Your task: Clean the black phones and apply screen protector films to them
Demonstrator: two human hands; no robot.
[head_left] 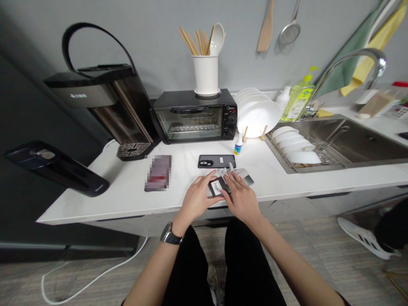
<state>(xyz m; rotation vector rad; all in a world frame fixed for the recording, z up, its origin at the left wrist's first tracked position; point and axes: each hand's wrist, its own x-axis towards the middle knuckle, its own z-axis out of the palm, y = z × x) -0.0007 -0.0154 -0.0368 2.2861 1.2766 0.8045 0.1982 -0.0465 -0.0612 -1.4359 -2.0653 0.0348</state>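
Observation:
My left hand (198, 196) curves around the left end of a dark flat piece with a white printed label (216, 187) at the counter's front edge. Its fingers are at the far side and its thumb along the near side. My right hand (241, 199) lies over the right end of that piece, thumb at its near edge, fingers on whitish, thin material (230, 167) that I cannot identify. Beside the right fingers is a grey flat piece (247, 180). Just behind lies a dark phone or phone case (217, 161) with camera rings and a small white sticker.
A small spray bottle (238, 144) stands by the plate rack (263, 133). Behind are a toaster oven (191, 121) and a water dispenser (127, 110). A dark bottle (63, 170) and blurred-out item (158, 172) are left, the sink (366, 148) right. Another person's shoe (363, 238) shows.

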